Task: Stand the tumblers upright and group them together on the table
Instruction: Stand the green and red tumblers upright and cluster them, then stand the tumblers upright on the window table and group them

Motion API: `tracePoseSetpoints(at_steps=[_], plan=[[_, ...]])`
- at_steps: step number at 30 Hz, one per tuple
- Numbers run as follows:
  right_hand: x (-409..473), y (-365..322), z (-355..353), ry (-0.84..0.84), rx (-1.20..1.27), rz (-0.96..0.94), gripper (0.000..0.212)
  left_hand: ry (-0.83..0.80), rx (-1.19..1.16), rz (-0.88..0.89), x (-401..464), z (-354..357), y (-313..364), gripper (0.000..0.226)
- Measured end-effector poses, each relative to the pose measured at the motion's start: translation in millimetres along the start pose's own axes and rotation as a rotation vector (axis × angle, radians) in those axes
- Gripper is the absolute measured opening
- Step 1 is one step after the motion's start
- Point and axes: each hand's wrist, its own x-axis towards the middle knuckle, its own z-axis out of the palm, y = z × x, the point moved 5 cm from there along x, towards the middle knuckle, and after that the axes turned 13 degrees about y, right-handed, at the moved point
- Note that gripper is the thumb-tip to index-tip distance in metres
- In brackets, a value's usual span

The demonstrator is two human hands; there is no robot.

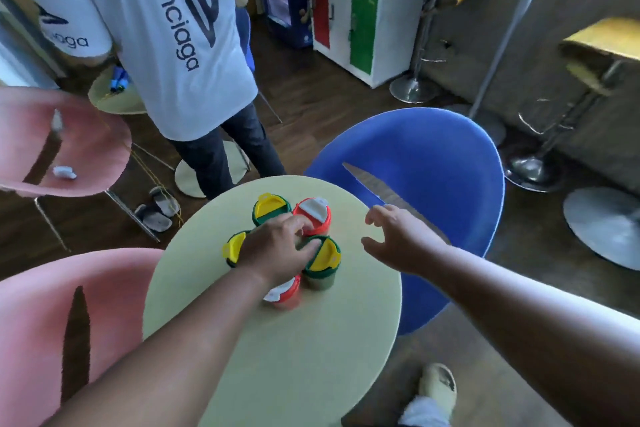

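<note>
Several tumblers stand upright in a tight cluster near the middle of the round pale green table (294, 357). Two green ones with yellow lids are at the far side (272, 209) and the right (323, 257); a third (233, 248) shows at the left, partly hidden by my left hand. A red tumbler with a white lid (313, 215) stands at the far right, another red one (285, 291) nearest me. My left hand (277, 250) lies over the cluster's centre, fingers spread, touching the lids. My right hand (398, 239) hovers open to the right, apart from the tumblers.
A blue chair (433, 166) stands right of the table, two pink chairs at the left (52, 156) (52, 322). A person in a white shirt (156, 28) stands beyond the table's far edge. Bar stools (588, 80) line the right side. My foot (436, 388) is below the table.
</note>
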Motion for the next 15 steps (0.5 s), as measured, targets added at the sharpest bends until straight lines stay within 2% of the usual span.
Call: tracePoseSetpoints(at_steps=[5,8,11,12,15], plan=[[-37.5,53.7,-48.8,0.104,0.003,0.129,0.027,-0.098,0.002,0.17,17.6,21.0,78.3,0.031],[-66.4,93.0,-83.1,0.143,-0.013,0.203,0.023,-0.144,0.021,0.235,22.4,37.9,136.0,0.028],[-102.5,143.1,-121.4,0.166,-0.014,0.273,0.049,-0.185,-0.003,0.322,21.3,63.6,205.0,0.028],[-116.6,163.7,-134.6,0.18,-0.016,0.3,0.05,-0.209,-0.001,0.367,19.6,75.5,231.4,0.028],[-167.3,235.9,-177.3,0.253,-0.055,0.389,0.03,-0.263,-0.023,0.497,10.7,114.9,323.0,0.032]])
